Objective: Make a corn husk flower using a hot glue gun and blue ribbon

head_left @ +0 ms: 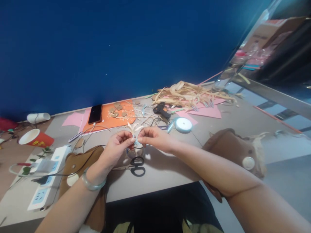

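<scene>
Pale dried husk strips (pixel 133 127) fan upward between my two hands, with a bit of light blue ribbon at their base. My left hand (pixel 120 142), with a bangle on the wrist, pinches the bundle from the left. From the right, the thumb and fingers of my right hand (pixel 153 137) are closed on the same spot. Fingers hide much of the bundle. Under the hands a roundish see-through item (pixel 136 151) is partly covered, its kind unclear. Black-handled scissors (pixel 138 166) lie on the table just in front of it.
Behind lie a husk pile (pixel 184 92), a black glue gun (pixel 162 111), a ribbon spool (pixel 183 125), orange card (pixel 109 121) and a phone (pixel 95 114). At left are a power strip (pixel 50 178) and a red paper cup (pixel 36 138). A blue partition (pixel 109 48) rises behind.
</scene>
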The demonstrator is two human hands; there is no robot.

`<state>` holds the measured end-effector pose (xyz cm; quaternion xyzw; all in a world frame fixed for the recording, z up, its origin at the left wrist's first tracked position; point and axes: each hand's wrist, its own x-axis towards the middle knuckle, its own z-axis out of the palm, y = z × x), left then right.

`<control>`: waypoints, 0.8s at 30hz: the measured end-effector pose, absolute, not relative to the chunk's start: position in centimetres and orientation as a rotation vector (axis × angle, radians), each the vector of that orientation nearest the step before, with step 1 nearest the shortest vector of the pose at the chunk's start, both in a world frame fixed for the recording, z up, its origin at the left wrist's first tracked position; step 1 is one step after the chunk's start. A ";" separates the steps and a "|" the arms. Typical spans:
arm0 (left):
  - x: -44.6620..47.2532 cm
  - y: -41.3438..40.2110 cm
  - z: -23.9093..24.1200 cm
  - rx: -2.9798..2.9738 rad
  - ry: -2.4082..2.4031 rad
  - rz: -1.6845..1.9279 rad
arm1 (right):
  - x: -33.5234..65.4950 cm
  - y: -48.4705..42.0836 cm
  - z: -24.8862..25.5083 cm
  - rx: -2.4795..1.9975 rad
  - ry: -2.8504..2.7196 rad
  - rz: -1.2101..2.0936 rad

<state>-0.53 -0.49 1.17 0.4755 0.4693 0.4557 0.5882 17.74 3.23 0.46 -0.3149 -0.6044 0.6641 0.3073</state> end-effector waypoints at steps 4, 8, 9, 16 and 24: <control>-0.5 -0.5 1.1 1.158 1.116 1.057 | 17.6 3.2 0.4 -0.831 -1.584 1.785; -0.8 -0.4 1.0 1.218 1.128 1.055 | 17.5 3.2 0.2 -0.851 -1.564 1.787; -0.8 -0.4 1.0 1.223 1.130 1.054 | 17.5 3.2 0.3 -0.856 -1.563 1.787; -0.6 -0.5 1.3 1.154 1.149 1.055 | 17.5 3.1 0.5 -0.857 -1.549 1.801; -0.3 -0.7 1.3 1.097 1.169 1.024 | 17.3 3.1 0.3 -0.819 -1.471 1.827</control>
